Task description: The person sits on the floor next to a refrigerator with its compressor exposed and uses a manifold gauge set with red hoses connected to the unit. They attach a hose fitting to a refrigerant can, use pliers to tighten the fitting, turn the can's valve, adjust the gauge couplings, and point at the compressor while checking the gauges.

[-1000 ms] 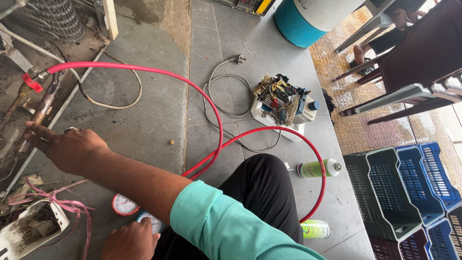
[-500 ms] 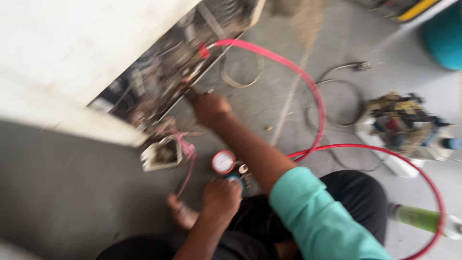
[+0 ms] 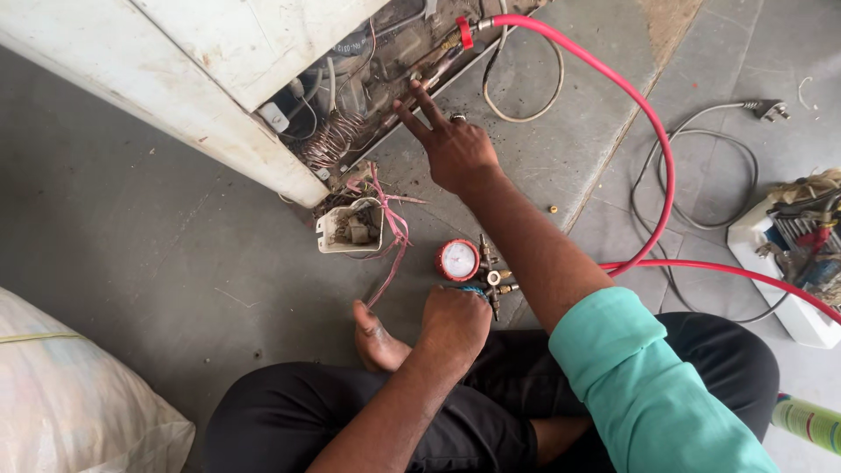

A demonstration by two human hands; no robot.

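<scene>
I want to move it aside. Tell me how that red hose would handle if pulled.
The red hose probably bends easily: it runs in a wide loop across the floor. It likely springs back rather than lying limp, since the curve is smooth, without kinks. Pulling may tug the fitting at the white cabinet and the gauge by the left hand.

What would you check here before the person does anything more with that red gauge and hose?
1. Left hand on the gauge set's brass valves: ok, it grips them.
2. Red gauge dial facing up: ok; its reading, cannot tell.
3. Red hose free of kinks: ok where visible.
4. Hose joined at the pipework in the white appliance: looks attached; tightness, cannot tell.
5. Right hand clear of the pipes: ok, fingers spread just short of them.
6. Pink wires near the gauge: not ok, loose.
</scene>
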